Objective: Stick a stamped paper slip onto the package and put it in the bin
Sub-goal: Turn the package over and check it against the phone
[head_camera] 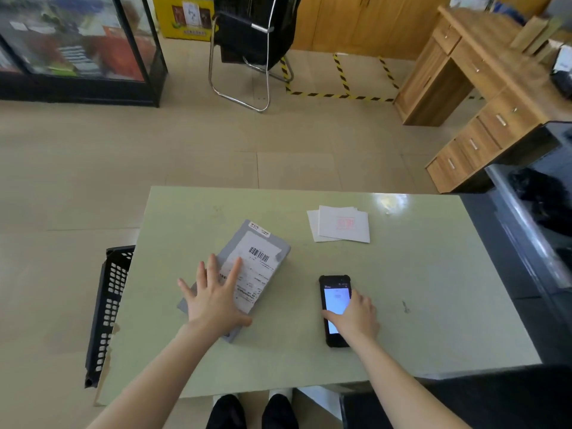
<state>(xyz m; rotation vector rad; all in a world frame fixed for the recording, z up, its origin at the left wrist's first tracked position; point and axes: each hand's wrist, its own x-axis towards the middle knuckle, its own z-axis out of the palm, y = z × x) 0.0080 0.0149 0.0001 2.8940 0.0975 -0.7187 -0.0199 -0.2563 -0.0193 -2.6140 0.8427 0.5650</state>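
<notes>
The left hand (216, 298) lies flat on the near end of the grey package (240, 274), fingers (232, 270) spread wide and gripping nothing; the palm seems there to pin the parcel so it cannot slide on the smooth worktop (402, 274). The package rests left of centre on the worktop, shipping label (253, 270) and barcode facing up. Its long axis runs diagonally, the near end toward the left and the far end angled to the right, toward the stamped paper slips (343, 224). Those slips sit in a small stack well apart at the far right, the top one showing a red stamp (too faint to read). The right hand (356, 317) rests on a lit handheld scanner phone (335, 308) lying flat, fingers loosely curled over its right edge, the thumb on the screen; whether it grips the device I cannot tell. The black perforated bin (108, 305) stands off the worktop's left edge, close to the package, so I judge the final drop a short one.
</notes>
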